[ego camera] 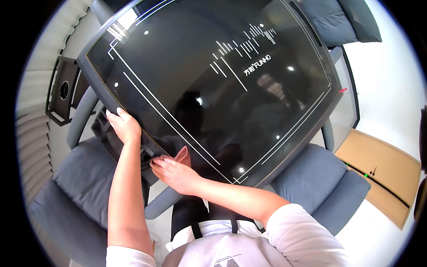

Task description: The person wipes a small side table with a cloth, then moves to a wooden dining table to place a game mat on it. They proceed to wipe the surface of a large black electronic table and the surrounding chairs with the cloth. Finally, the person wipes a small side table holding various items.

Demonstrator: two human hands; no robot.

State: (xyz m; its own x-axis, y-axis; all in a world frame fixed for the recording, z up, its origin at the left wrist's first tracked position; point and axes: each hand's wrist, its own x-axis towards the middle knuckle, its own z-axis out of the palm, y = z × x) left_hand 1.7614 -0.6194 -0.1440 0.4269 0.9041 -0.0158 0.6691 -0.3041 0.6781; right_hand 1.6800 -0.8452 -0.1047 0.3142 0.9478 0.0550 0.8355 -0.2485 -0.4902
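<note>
A large glossy black glass tabletop [200,110], with white line patterns and a Funho mark, lies before me inside a dark frame. At its left edge rests my left hand [126,127], palm down, the fingers pointing away over the frame. My right hand [175,173] lies on a pinkish-brown cloth [183,156] at the near left edge; part of the cloth rises beyond the fingers onto the glass. An open compartment with dark plastic parts [106,133] shows below the frame beside my left hand.
Grey-blue cushioned chairs stand at lower left [85,177], lower right [307,177] and upper right [328,23]. A dark rack [62,90] is at the left near a pleated curtain [33,133]. A light wooden cabinet [380,167] stands at the right.
</note>
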